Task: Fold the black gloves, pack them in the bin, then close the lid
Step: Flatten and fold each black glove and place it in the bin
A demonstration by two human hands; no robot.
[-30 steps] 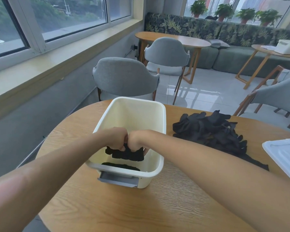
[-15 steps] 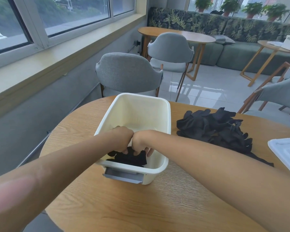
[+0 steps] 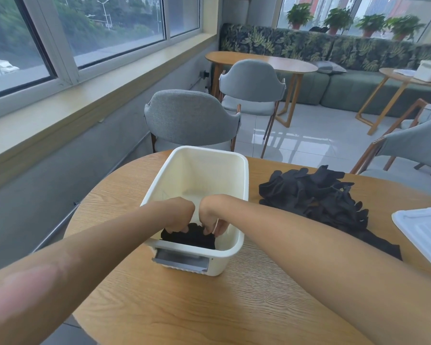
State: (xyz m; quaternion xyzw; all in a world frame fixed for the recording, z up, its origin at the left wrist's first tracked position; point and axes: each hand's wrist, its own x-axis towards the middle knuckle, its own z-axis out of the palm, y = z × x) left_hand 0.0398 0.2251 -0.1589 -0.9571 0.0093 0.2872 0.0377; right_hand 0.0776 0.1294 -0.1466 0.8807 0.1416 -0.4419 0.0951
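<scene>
A cream plastic bin with a grey front latch stands open on the round wooden table. Both my hands reach down inside its near end. My left hand and my right hand grip a folded black glove bundle with curled fingers, low against the bin's front wall. To the right of the bin a heap of loose black gloves lies on the table. The white lid lies flat at the right edge, partly cut off by the frame.
The wooden table has bare surface in front of the bin. A grey chair stands just behind the table, another chair at the right. A window ledge runs along the left.
Both hands have sunk lower into the bin with the black glove bundle, from above the rim to near the bottom. The heap and lid have not moved.
</scene>
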